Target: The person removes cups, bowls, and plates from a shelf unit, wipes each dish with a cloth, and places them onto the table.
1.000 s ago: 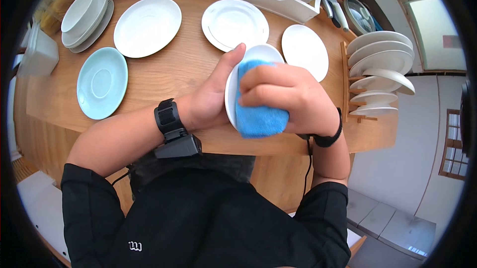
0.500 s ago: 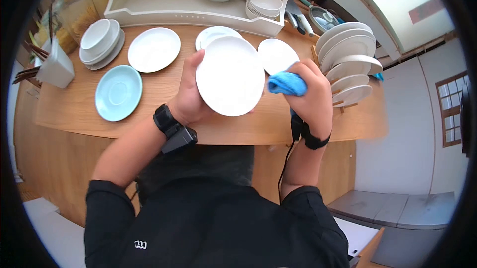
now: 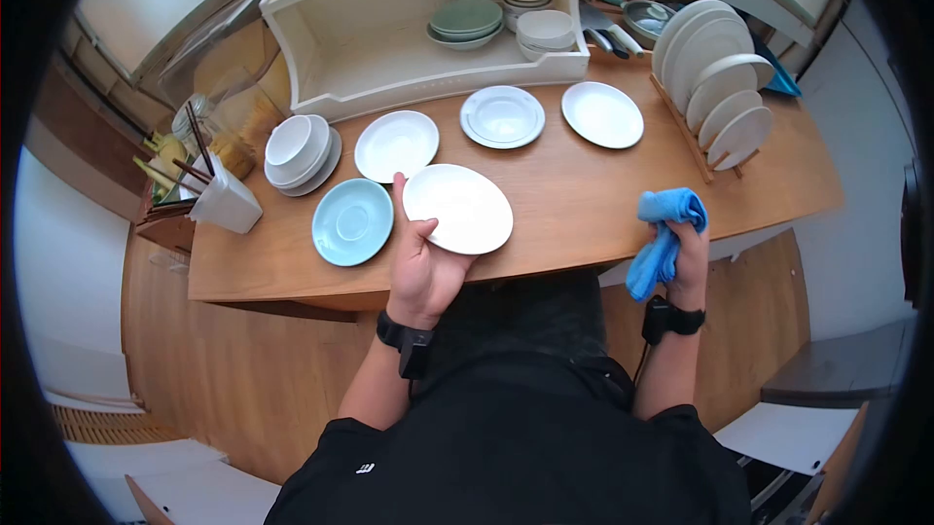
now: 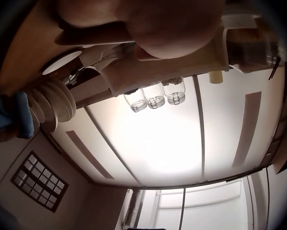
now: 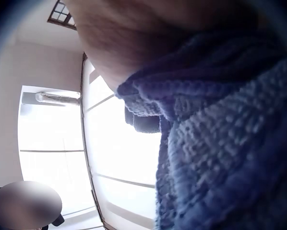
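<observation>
My left hand [image 3: 423,282] holds a white plate [image 3: 459,210] at the table's front edge, thumb at the rim and the other fingers mostly hidden beneath. The plate's smooth upper face shows. Well to the right, my right hand [image 3: 689,257] grips a crumpled blue cloth [image 3: 650,267], part of which hangs down. The cloth's ribbed weave [image 5: 220,139] fills much of the right wrist view. Just left of the held plate lies a light blue plate [image 3: 352,222]. In the left wrist view my left hand [image 4: 174,26] spans the top, and the plate is hidden.
Behind lie a white plate [image 3: 397,145], a rimmed plate [image 3: 502,117] and an oval-looking plate [image 3: 602,115]. Stacked dishes [image 3: 297,157] and a chopstick holder [image 3: 228,202] stand left. A wooden rack [image 3: 684,131] holds several plates on the right. A cream shelf [image 3: 389,58] bears bowls.
The right hand with the blue cloth has come off the plate and moved away to the right. The left hand still holds the plate, now lower and nearer the light blue plate. The head view has shifted.
</observation>
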Motion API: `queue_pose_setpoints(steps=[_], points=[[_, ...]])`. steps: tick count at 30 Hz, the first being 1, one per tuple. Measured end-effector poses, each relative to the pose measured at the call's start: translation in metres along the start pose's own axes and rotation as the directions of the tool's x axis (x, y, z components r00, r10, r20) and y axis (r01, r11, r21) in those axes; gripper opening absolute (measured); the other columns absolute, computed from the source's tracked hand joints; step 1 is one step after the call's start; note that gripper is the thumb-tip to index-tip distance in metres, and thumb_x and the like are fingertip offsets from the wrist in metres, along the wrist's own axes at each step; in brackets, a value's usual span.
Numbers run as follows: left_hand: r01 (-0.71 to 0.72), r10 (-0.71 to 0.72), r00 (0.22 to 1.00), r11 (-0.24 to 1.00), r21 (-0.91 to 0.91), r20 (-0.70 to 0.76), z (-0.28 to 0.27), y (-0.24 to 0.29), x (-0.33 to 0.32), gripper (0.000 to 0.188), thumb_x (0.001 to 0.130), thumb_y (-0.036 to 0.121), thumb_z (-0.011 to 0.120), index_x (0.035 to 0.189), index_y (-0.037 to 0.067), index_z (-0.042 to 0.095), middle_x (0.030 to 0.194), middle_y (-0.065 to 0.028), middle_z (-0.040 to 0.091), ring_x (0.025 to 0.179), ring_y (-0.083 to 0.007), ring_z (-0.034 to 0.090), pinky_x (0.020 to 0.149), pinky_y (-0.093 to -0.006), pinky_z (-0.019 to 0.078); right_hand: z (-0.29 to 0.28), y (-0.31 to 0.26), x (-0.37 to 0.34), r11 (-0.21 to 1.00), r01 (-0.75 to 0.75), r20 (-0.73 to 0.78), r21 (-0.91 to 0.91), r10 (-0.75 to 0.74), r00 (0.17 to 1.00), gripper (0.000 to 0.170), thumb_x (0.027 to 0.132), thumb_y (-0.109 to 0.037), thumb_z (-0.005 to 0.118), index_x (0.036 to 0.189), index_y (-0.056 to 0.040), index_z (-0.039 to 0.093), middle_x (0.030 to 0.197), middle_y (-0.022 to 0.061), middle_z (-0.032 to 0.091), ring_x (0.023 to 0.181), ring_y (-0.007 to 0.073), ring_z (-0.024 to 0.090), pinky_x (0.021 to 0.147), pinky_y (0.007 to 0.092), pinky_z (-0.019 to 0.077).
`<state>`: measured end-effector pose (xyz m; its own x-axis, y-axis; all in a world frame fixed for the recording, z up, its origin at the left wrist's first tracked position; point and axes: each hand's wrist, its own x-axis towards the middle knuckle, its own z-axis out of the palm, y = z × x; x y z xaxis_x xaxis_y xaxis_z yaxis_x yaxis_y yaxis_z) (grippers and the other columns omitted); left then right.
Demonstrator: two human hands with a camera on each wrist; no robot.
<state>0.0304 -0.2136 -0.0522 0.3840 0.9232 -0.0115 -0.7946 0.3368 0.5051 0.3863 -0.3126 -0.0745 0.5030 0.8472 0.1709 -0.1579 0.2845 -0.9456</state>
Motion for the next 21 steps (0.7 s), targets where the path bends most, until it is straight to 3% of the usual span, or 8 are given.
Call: queue_pose_setpoints(steps=[4,6,8,9,13,15,18,21], points=[[0.035,-0.023,0.998,0.980,0.195,-0.065,0.004,0.007,-0.009,0.096,0.102,-0.001,0.043,0.173,0.042,-0.005,0.169,-0.0133,0.029,0.150,-0.0414,0.045,0.115,-0.0730,0.0455,0.006,0.011,-0.005,0.999,-0.035,0.053,0.028,0.033,0.998,0.023,0.096,-0.013,0.071,0.115,-0.0005,0.068,0.092,0.0103,0.069,0.077,0.0171,0.065,0.067,0.0302,0.0532],[0.029,-0.007,0.996,0.968,0.251,-0.087,0.009,0.009,-0.012,0.103,0.099,-0.005,0.052,0.174,0.035,-0.007,0.169,-0.0160,0.029,0.149,-0.0392,0.045,0.118,-0.0650,0.0455,0.014,0.004,-0.010,0.999,0.020,0.069,-0.046,-0.017,0.997,0.024,0.095,-0.008,0.071,0.117,-0.0002,0.069,0.093,0.0077,0.070,0.081,0.0149,0.066,0.071,0.0288,0.0531],[-0.156,0.239,0.971,0.670,0.726,-0.012,-0.002,0.006,-0.011,0.111,0.095,-0.007,0.062,0.174,0.028,-0.008,0.169,-0.0202,0.028,0.149,-0.0372,0.045,0.123,-0.0537,0.0426,0.015,0.002,-0.008,0.995,0.017,0.086,-0.099,-0.009,0.996,0.024,0.095,-0.007,0.071,0.118,0.0001,0.069,0.094,0.0075,0.070,0.081,0.0148,0.067,0.071,0.0286,0.0534],[-0.206,0.299,0.954,0.607,0.768,0.019,-0.002,0.005,-0.013,0.115,0.090,-0.005,0.071,0.174,0.021,-0.004,0.170,-0.0240,0.024,0.153,-0.0358,0.038,0.126,-0.0471,0.0376,0.016,0.001,-0.007,0.990,0.014,0.103,-0.143,0.000,0.995,0.025,0.094,-0.006,0.070,0.118,0.0003,0.069,0.094,0.0073,0.070,0.081,0.0147,0.068,0.072,0.0284,0.0538],[-0.214,0.392,0.918,0.361,0.908,0.060,-0.011,0.000,-0.017,0.111,0.088,0.002,0.076,0.174,0.020,0.008,0.170,-0.0237,0.020,0.158,-0.0374,0.029,0.127,-0.0499,0.0350,0.020,-0.003,-0.001,0.986,-0.046,0.098,-0.163,0.062,0.993,0.026,0.094,-0.004,0.070,0.120,0.0007,0.069,0.095,0.0074,0.071,0.079,0.0146,0.068,0.070,0.0284,0.0540],[-0.214,0.347,0.917,0.017,0.977,0.195,-0.012,0.004,-0.017,0.111,0.082,0.008,0.085,0.171,0.019,0.019,0.170,-0.0236,0.014,0.160,-0.0392,0.022,0.128,-0.0517,0.0336,0.018,-0.003,0.006,0.979,-0.101,0.095,-0.175,0.119,0.988,0.032,0.094,-0.003,0.069,0.126,0.0012,0.068,0.096,0.0079,0.072,0.077,0.0147,0.068,0.069,0.0283,0.0546],[-0.181,0.268,0.941,-0.109,0.977,0.205,0.009,0.010,-0.024,0.114,0.076,0.011,0.092,0.169,0.019,0.026,0.171,-0.0227,0.009,0.161,-0.0417,0.020,0.128,-0.0524,0.0350,0.024,-0.015,0.017,0.980,-0.161,0.108,-0.118,0.174,0.979,0.040,0.096,-0.007,0.069,0.135,0.0017,0.065,0.095,0.0088,0.072,0.075,0.0161,0.070,0.068,0.0286,0.0562],[-0.201,0.218,0.952,-0.088,0.976,0.216,0.014,0.009,-0.025,0.118,0.073,0.011,0.094,0.170,0.019,0.027,0.173,-0.0231,0.003,0.162,-0.0451,0.017,0.129,-0.0538,0.0356,-0.004,-0.007,0.049,0.958,-0.287,0.204,0.023,0.277,0.939,0.037,0.099,-0.013,0.068,0.133,0.0005,0.063,0.095,0.0121,0.073,0.073,0.0190,0.071,0.065,0.0299,0.0595]])
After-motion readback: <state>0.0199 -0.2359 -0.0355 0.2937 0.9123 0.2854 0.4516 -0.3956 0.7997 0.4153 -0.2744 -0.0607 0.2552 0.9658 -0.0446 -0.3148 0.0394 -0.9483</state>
